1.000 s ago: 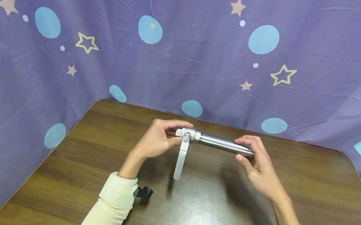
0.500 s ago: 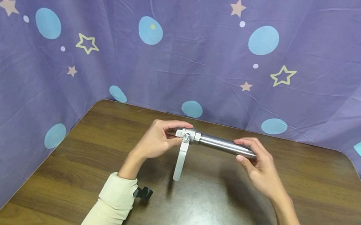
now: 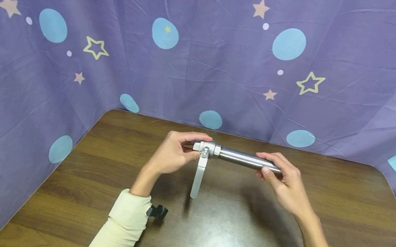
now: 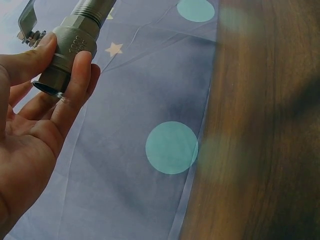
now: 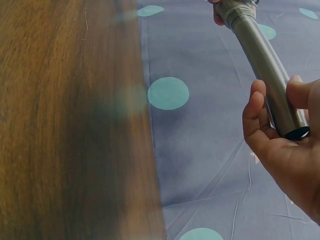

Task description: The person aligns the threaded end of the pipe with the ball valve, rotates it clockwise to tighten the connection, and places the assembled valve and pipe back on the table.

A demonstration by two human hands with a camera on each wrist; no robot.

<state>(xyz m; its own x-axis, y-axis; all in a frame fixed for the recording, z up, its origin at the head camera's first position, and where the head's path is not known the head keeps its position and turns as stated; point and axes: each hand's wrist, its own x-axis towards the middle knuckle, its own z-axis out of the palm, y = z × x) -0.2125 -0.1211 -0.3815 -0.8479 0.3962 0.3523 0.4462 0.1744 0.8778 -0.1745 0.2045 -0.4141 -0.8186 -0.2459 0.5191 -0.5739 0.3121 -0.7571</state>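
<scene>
A metal ball valve [image 3: 208,147] is joined at its right side to a shiny steel pipe [image 3: 241,157], both held level above the table. My left hand [image 3: 171,154] grips the valve body between thumb and fingers. The valve's flat lever handle [image 3: 198,178] points down toward me. On the far end of the pipe, my right hand [image 3: 287,186] has its thumb on the near side and fingers on the far side. In the left wrist view the valve [image 4: 70,47] shows an open round end. Threads show where the pipe [image 5: 267,65] meets the valve.
Below the hands is a brown wood-grain table [image 3: 92,193] with a bright glare patch near the front. A purple curtain [image 3: 200,62] with stars and blue dots hangs behind and on the left. Each sleeve cuff carries a black device, such as the left wrist camera [image 3: 157,212].
My right hand has shifted its thumb and fingers slightly on the pipe, with fingertips now showing beneath it. The left hand and valve stay nearly still.
</scene>
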